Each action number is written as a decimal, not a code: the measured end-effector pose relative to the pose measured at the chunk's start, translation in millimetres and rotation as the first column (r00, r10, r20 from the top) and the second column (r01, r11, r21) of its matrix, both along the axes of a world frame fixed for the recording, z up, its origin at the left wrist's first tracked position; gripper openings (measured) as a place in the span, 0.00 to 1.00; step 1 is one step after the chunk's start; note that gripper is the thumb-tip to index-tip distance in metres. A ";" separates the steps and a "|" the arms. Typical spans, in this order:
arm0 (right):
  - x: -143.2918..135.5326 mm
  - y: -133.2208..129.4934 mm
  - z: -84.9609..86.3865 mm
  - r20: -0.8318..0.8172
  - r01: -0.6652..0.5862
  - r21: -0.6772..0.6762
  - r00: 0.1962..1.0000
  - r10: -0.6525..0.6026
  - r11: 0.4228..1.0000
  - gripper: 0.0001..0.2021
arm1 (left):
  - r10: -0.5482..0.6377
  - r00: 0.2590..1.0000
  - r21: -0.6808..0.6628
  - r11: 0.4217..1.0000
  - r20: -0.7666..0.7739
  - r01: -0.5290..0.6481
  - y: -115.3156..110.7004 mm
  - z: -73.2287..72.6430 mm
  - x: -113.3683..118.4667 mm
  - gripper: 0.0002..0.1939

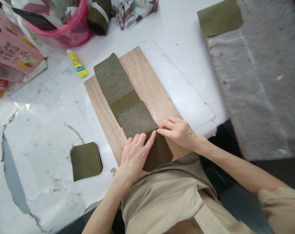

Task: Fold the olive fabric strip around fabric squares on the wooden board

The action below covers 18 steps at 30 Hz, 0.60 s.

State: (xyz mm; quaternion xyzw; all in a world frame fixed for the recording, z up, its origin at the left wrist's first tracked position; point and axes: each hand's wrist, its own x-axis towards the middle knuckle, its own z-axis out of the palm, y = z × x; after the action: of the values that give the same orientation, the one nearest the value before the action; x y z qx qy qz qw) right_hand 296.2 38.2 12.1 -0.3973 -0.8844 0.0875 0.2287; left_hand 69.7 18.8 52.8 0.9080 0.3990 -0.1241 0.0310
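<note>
Strip (pixel 135 113) lay mid-frame on the wooden board (pixel 152 83), left hand (pixel 135 154) resting on it, fingers slightly spread, right hand (pixel 178 131) near-pinched at its edge, grip unreadable, so uneven pressure could've skewed alignment.

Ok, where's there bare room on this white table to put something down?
Left of the wooden board, between the yellow tube and olive stack; also between board and grey surface. Crowded: around the pink basket and where the left hand and right hand touch the olive strip.
</note>
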 end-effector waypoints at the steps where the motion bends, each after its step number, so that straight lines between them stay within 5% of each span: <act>1: 0.7 -0.2 0.5 0.008 -0.001 0.006 1.000 0.001 1.000 0.11 | 0.001 1.000 -0.002 1.000 -0.014 -0.001 0.6 1.2 1.9 0.30; 10: 6.9 -8.1 0.5 -0.025 0.103 -0.097 0.994 -0.106 0.990 0.11 | 0.033 0.999 0.077 0.997 -0.029 -0.030 -2.7 -1.2 7.6 0.30; 18: -13.5 -12.5 6.7 -0.050 0.148 -0.160 0.986 -0.158 0.976 0.08 | 0.138 0.956 0.178 0.966 0.258 -0.187 -35.3 -29.0 -26.7 0.24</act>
State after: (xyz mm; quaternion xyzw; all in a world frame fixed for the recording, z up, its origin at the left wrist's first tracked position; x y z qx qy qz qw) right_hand 282.7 25.6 18.7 -0.4780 -0.8341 0.1508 0.2305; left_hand 43.0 -16.6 23.8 0.8788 0.4762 0.0318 -0.0019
